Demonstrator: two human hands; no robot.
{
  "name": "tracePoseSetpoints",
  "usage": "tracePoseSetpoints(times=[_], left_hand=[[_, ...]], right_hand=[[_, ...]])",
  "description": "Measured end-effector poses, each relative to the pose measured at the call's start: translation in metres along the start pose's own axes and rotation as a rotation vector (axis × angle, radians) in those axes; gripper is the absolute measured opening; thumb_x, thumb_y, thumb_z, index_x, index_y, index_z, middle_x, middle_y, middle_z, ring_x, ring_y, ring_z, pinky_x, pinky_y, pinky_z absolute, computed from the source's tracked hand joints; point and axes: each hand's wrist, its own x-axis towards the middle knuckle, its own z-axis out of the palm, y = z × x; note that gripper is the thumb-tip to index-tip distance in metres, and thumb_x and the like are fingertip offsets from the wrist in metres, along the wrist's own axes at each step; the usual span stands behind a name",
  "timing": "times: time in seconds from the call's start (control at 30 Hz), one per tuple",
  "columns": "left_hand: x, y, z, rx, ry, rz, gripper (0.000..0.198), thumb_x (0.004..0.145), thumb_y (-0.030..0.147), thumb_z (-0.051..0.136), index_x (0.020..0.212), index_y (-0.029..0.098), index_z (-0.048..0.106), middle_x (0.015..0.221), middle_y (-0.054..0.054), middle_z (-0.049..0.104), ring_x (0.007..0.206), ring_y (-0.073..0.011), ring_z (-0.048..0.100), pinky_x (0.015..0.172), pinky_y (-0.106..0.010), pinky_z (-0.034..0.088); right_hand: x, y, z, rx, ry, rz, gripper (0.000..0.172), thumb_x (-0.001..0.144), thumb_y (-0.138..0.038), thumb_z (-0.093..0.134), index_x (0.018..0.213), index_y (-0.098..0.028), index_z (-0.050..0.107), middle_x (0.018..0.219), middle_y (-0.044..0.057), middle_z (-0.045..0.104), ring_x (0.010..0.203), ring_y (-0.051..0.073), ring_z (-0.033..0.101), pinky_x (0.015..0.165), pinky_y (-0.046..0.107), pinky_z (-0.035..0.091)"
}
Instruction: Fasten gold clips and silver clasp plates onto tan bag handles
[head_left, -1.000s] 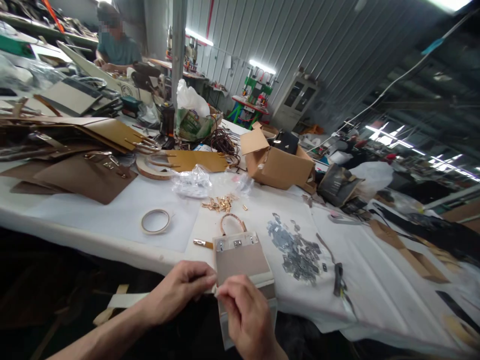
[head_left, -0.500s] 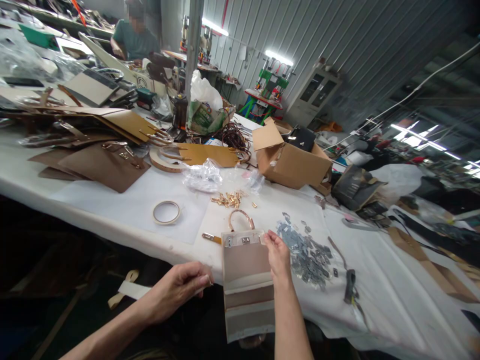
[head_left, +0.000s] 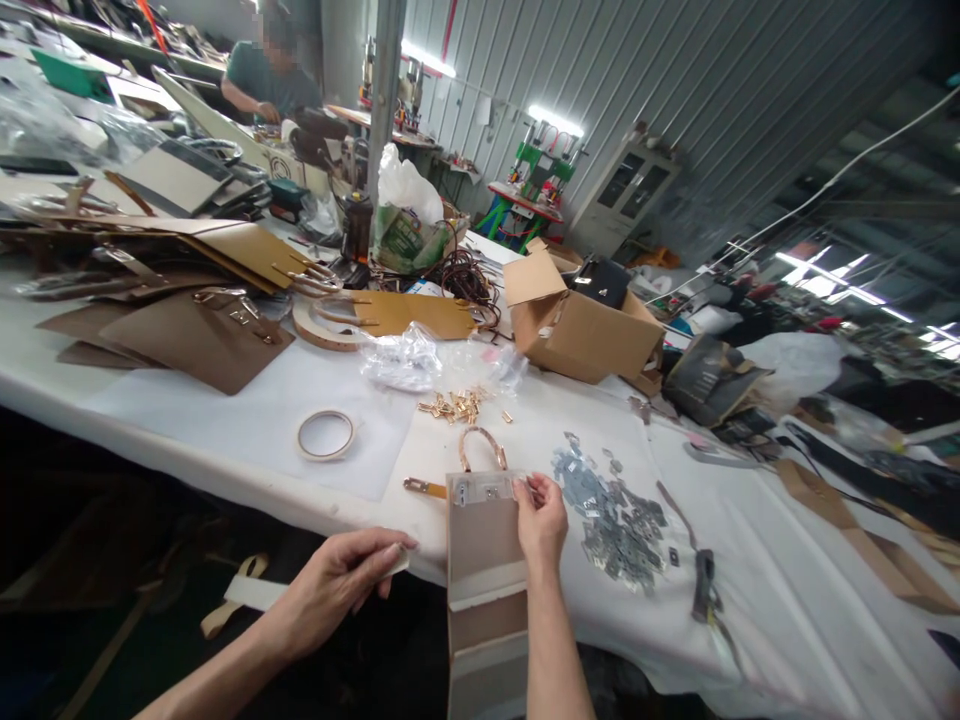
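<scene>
A small beige bag panel [head_left: 480, 540] with a curved tan handle [head_left: 484, 447] hangs over the near edge of the white table [head_left: 247, 420]. My right hand [head_left: 541, 518] rests on the panel's upper right corner, fingers closed by its top strip with metal fittings. My left hand [head_left: 346, 578] hovers left of the panel at the table edge, pinching a thin pale strip [head_left: 396, 562]. A pile of grey metal pieces [head_left: 611, 515] lies just right of my right hand.
A tape ring [head_left: 325, 435], gold fittings [head_left: 456, 405] and clear plastic bags [head_left: 401, 357] lie further in. Brown leather panels [head_left: 195, 340] are stacked left, an open cardboard box [head_left: 585, 325] at back right. A person [head_left: 271, 80] works at a far table.
My right hand left the strip by my left hand and moved up to the panel's top right corner. My left hand drew slightly left with the strip.
</scene>
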Motion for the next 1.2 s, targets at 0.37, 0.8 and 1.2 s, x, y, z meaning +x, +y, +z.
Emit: tracePoseSetpoints(times=[0.37, 0.8, 1.2], left_hand=[[0.006, 0.022, -0.013, 0.151, -0.089, 0.136, 0.077, 0.103, 0.038, 0.048, 0.166, 0.021, 0.007, 0.099, -0.004, 0.069, 0.078, -0.0152, 0.055, 0.080, -0.032, 0.048], [-0.003, 0.062, -0.023, 0.630, -0.242, 0.381, 0.088, 0.092, 0.011, 0.045, 0.166, 0.018, -0.002, 0.114, -0.013, 0.071, 0.094, -0.0236, 0.068, 0.088, -0.037, 0.050], [-0.012, 0.057, -0.025, 0.622, -0.279, 0.375, 0.022, 0.101, 0.026, 0.053, 0.101, 0.020, 0.074, 0.093, -0.005, 0.077, 0.083, -0.0202, 0.069, 0.078, -0.028, 0.049]], right_hand=[[-0.002, -0.008, -0.002, -0.109, 0.116, -0.041, 0.057, 0.085, -0.064, 0.056, 0.102, -0.014, 0.077, 0.104, 0.019, 0.078, 0.091, 0.030, 0.071, 0.088, 0.043, 0.053], [-0.097, -0.167, -0.021, -0.111, -0.801, -0.908, 0.040, 0.097, -0.031, 0.067, 0.136, -0.027, 0.065, 0.133, 0.010, 0.070, 0.123, 0.026, 0.067, 0.107, 0.043, 0.056], [-0.134, -0.151, -0.022, -0.359, -0.757, -0.863, 0.019, 0.102, -0.013, 0.048, 0.097, -0.021, 0.064, 0.090, 0.005, 0.067, 0.085, 0.020, 0.064, 0.076, 0.030, 0.052]])
